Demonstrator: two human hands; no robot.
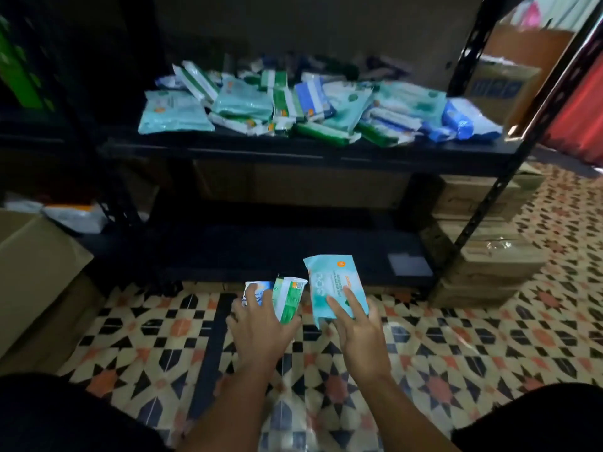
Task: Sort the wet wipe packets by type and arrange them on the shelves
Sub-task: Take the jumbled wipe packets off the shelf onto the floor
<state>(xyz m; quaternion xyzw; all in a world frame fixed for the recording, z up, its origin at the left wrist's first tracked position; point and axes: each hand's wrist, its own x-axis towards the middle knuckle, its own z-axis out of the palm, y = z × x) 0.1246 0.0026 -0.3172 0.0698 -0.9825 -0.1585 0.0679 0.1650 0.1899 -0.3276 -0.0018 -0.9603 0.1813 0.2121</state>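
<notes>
A jumbled heap of wet wipe packets (303,106), teal, green-and-white and blue, covers the upper black shelf (293,151). Below it the lower shelf (261,252) is dark and nearly bare. Just in front of that shelf, my left hand (264,327) grips two packets together: a blue-and-white packet (257,288) and a green-and-white packet (290,296). To its right, my right hand (357,334) holds a teal packet (329,285) upright, index finger stretched across its face.
A small grey card (409,264) lies at the lower shelf's right end. Cardboard boxes stand left (36,272) and right (489,256) of the black rack. The floor (456,347) is patterned tile. My dark-clothed knees fill the bottom corners.
</notes>
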